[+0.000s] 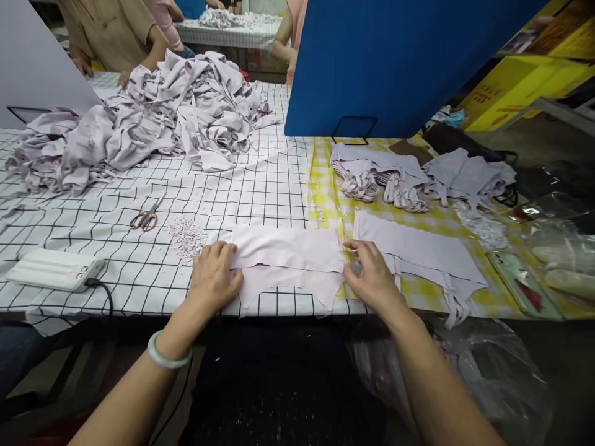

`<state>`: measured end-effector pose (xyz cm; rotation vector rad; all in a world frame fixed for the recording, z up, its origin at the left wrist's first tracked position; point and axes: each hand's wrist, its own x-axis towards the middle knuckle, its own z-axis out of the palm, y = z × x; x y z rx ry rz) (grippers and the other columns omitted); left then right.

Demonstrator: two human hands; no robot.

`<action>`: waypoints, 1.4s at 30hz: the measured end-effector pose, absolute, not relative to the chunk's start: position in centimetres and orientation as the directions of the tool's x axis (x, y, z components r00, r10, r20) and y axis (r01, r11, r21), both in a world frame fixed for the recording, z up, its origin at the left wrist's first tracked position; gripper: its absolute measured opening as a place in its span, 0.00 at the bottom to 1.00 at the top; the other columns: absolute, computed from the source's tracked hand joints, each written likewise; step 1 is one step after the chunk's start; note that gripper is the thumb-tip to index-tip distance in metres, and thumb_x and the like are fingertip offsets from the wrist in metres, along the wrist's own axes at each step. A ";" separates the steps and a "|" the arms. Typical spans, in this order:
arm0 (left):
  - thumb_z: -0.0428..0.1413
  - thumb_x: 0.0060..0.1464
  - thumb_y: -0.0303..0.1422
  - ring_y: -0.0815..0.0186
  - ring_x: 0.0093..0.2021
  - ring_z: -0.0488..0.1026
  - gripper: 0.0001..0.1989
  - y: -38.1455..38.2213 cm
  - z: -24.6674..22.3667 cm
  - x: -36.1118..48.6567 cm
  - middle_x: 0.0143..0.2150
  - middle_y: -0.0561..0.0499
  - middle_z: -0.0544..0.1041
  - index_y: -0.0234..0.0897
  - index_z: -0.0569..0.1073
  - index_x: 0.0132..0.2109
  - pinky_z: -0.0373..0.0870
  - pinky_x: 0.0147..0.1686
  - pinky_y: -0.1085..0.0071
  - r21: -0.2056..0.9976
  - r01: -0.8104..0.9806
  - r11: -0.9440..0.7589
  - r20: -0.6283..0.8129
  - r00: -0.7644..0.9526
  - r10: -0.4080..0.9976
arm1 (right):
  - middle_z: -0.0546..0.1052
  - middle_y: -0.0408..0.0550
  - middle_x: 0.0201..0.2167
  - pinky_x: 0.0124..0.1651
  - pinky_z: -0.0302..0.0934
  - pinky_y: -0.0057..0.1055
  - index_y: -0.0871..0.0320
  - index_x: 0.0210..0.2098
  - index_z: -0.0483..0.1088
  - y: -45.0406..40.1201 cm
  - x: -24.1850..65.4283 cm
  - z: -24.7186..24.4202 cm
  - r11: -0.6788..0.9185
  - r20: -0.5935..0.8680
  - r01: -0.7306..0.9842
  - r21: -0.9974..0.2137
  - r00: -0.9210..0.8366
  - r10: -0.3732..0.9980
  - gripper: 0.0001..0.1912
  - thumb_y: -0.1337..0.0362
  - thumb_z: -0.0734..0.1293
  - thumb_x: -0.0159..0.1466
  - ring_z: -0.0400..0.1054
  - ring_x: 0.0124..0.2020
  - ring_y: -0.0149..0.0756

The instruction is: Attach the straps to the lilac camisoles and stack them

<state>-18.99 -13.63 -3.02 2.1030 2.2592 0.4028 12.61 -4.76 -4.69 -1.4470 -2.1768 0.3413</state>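
A pale pink cloth piece [288, 248] lies spread at the table's front edge, its upper layer folded over a lower one with curved cutouts. My left hand [214, 275] rests on its left end, fingers apart, the thumb on the cloth. At the right end my right hand [372, 275] touches the edge with its thumb, the index finger raised and a gap between them. Just right of that hand is a flat stack of similar cloth [418, 251] with straps hanging over the front edge. Small scraps [186, 238] lie in a heap beyond my left hand.
Scissors [147, 218] and a white power bank [56, 269] with a cable lie left. A large garment pile [186, 111] stands behind. Folded garments [381, 170], a phone [525, 285] and a blue panel [372, 68] are right. Other people are across the table.
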 end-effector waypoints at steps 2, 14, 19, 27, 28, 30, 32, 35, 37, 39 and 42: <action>0.50 0.58 0.29 0.52 0.43 0.69 0.05 -14.0 -3.5 -19.4 0.42 0.41 0.74 0.37 0.70 0.40 0.67 0.42 0.56 0.151 0.986 0.077 0.180 -0.104 0.978 | 0.70 0.56 0.51 0.54 0.64 0.45 0.57 0.54 0.64 -6.4 12.6 -5.0 0.470 0.244 0.816 -0.335 -0.407 0.880 0.24 0.70 0.61 0.58 0.66 0.52 0.49; 0.46 0.61 0.28 0.51 0.65 0.62 0.19 -15.1 -4.0 -20.3 0.63 0.39 0.69 0.35 0.70 0.56 0.57 0.65 0.50 0.258 0.965 -0.041 0.275 -0.033 0.961 | 0.72 0.59 0.57 0.62 0.59 0.49 0.59 0.56 0.69 -6.0 11.9 -4.8 0.527 0.319 0.805 -0.273 -0.442 0.839 0.20 0.65 0.57 0.68 0.64 0.60 0.50; 0.44 0.67 0.40 0.47 0.68 0.60 0.24 -15.5 -3.7 -20.0 0.68 0.41 0.67 0.37 0.65 0.65 0.46 0.68 0.40 0.176 0.982 -0.064 0.035 0.059 0.998 | 0.56 0.53 0.72 0.71 0.42 0.59 0.56 0.70 0.54 -5.7 10.9 -6.0 0.482 -0.056 0.854 -0.194 -0.501 0.864 0.33 0.48 0.53 0.71 0.45 0.73 0.52; 0.46 0.65 0.31 0.48 0.67 0.60 0.17 -7.6 -2.8 -21.0 0.63 0.42 0.72 0.38 0.75 0.54 0.42 0.68 0.39 0.133 0.989 -0.062 0.081 0.051 0.995 | 0.48 0.49 0.75 0.73 0.37 0.57 0.52 0.74 0.44 -4.6 8.8 -6.6 0.511 -0.099 0.842 -0.174 -0.531 0.842 0.36 0.44 0.47 0.72 0.39 0.75 0.48; 0.47 0.63 0.30 0.48 0.65 0.62 0.15 -6.9 -2.8 -21.5 0.60 0.42 0.74 0.39 0.77 0.49 0.46 0.67 0.40 0.134 0.990 -0.033 0.091 0.021 0.996 | 0.48 0.49 0.74 0.72 0.38 0.57 0.52 0.74 0.44 -4.5 8.5 -6.6 0.516 -0.113 0.839 -0.171 -0.537 0.836 0.36 0.44 0.48 0.71 0.39 0.75 0.48; 0.49 0.61 0.29 0.48 0.59 0.65 0.12 -6.1 -2.5 -22.6 0.53 0.42 0.77 0.40 0.78 0.41 0.56 0.62 0.43 0.171 0.985 0.015 0.088 -0.030 0.996 | 0.47 0.49 0.75 0.72 0.38 0.57 0.52 0.74 0.43 -4.5 7.9 -6.5 0.509 -0.073 0.846 -0.158 -0.524 0.848 0.37 0.43 0.48 0.71 0.37 0.75 0.49; 0.50 0.59 0.28 0.47 0.56 0.66 0.11 -5.9 -2.3 -23.3 0.50 0.41 0.77 0.39 0.78 0.37 0.62 0.56 0.45 0.205 0.977 0.064 0.058 -0.077 0.995 | 0.44 0.49 0.75 0.73 0.36 0.57 0.53 0.74 0.42 -4.5 7.3 -6.4 0.514 -0.026 0.844 -0.155 -0.524 0.852 0.36 0.44 0.47 0.72 0.34 0.75 0.48; 0.47 0.59 0.24 0.46 0.64 0.60 0.16 -6.6 -2.6 -23.0 0.62 0.38 0.70 0.35 0.77 0.46 0.57 0.61 0.44 0.192 0.974 0.123 0.144 -0.152 0.978 | 0.45 0.49 0.75 0.73 0.36 0.58 0.52 0.74 0.44 -4.6 6.5 -6.7 0.543 -0.069 0.822 -0.172 -0.560 0.826 0.36 0.44 0.47 0.72 0.35 0.75 0.49; 0.45 0.61 0.24 0.49 0.71 0.51 0.21 -7.5 -3.5 -21.8 0.71 0.40 0.59 0.34 0.72 0.57 0.49 0.68 0.47 0.197 0.979 0.047 0.170 -0.081 0.982 | 0.45 0.49 0.75 0.72 0.35 0.60 0.52 0.74 0.45 -4.6 6.2 -7.2 0.545 -0.075 0.819 -0.177 -0.563 0.823 0.36 0.44 0.48 0.72 0.35 0.75 0.51; 0.46 0.64 0.31 0.52 0.74 0.45 0.24 -8.5 -4.6 -20.4 0.74 0.43 0.53 0.35 0.64 0.66 0.44 0.71 0.50 0.229 0.970 -0.086 0.090 0.066 0.994 | 0.44 0.50 0.75 0.72 0.34 0.60 0.52 0.74 0.44 -4.5 6.3 -7.6 0.535 -0.046 0.825 -0.179 -0.551 0.833 0.36 0.45 0.48 0.72 0.34 0.75 0.50; 0.47 0.65 0.46 0.52 0.75 0.43 0.31 -9.9 -5.3 -19.6 0.75 0.45 0.51 0.40 0.55 0.71 0.41 0.72 0.49 0.272 0.945 -0.180 -0.038 0.197 0.980 | 0.44 0.50 0.75 0.73 0.35 0.57 0.54 0.74 0.44 -4.4 6.6 -7.8 0.526 -0.067 0.830 -0.187 -0.545 0.836 0.36 0.45 0.48 0.72 0.33 0.75 0.49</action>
